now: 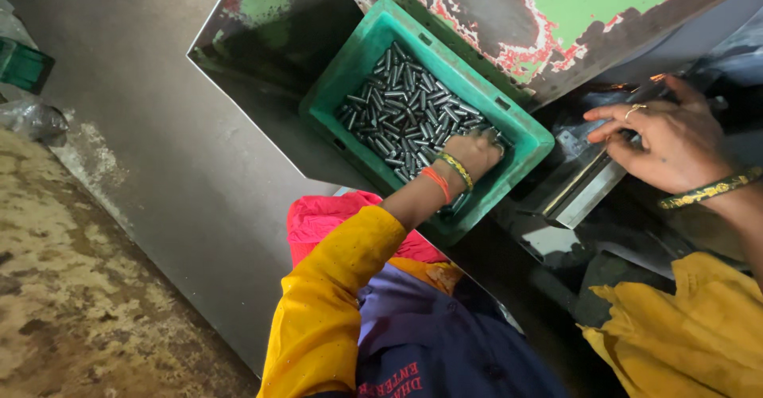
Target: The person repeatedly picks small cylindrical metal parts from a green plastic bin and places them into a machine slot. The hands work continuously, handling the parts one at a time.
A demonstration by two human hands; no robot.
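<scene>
Reaching left hand [474, 153] into green crate [359, 56], fingers curled among steel pins [405, 112], grasp unclear | right hand [675, 142] spread flat on metal machine part [584, 182] | crate beside chipped green machine [548, 8].

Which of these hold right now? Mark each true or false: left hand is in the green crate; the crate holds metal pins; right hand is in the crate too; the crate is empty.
1. The left hand is in the green crate: true.
2. The crate holds metal pins: true.
3. The right hand is in the crate too: false, it rests on the dark machine beside it.
4. The crate is empty: false, pins cover its bottom.
</scene>
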